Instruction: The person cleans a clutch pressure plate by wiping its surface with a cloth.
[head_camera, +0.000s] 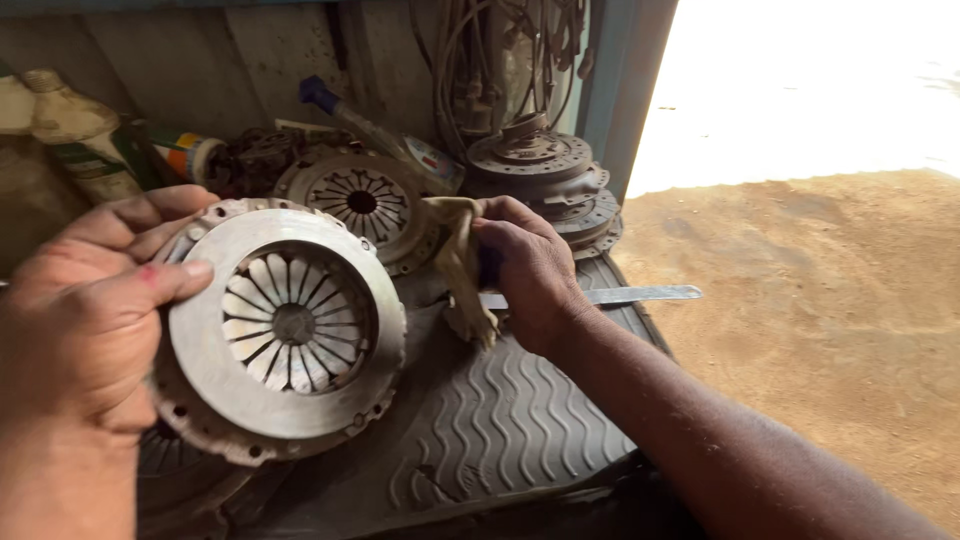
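- At the far left, two pale plastic bottles (70, 125) stand against the back wall, grimy and partly cut off by the frame
- The left hand (85, 320) grips the clutch pressure plate (285, 330) at its left rim, thumb pressed over the flat front ring and fingers curled over the top edge; the plate is tilted up toward the camera at the near left
- That plate looks heavy and stiff, cast metal with a worn, dusty face, probably not slippery; the thin spring fingers at its centre seem the weak part, so the thick outer rim is the sound place to hold it
- Beneath the hands lies one dark rubber mat (500, 430) with wavy ribs
- Behind the held plate, a second clutch cover (360, 200) lies flat further back, just beside it
- The right hand (530, 270) is closed around a dirty cloth (462, 265) that hangs from the fist, and also around the handle of a flat metal blade (640, 294) pointing right
- Further back and right, a stack of clutch parts (545, 175) rises by the doorpost; I count about three in it, so five clutch pieces or so in all
- A bundle of cables (480, 60) hangs above the stack
- At the far right is bare dirt ground (820, 310) in bright light
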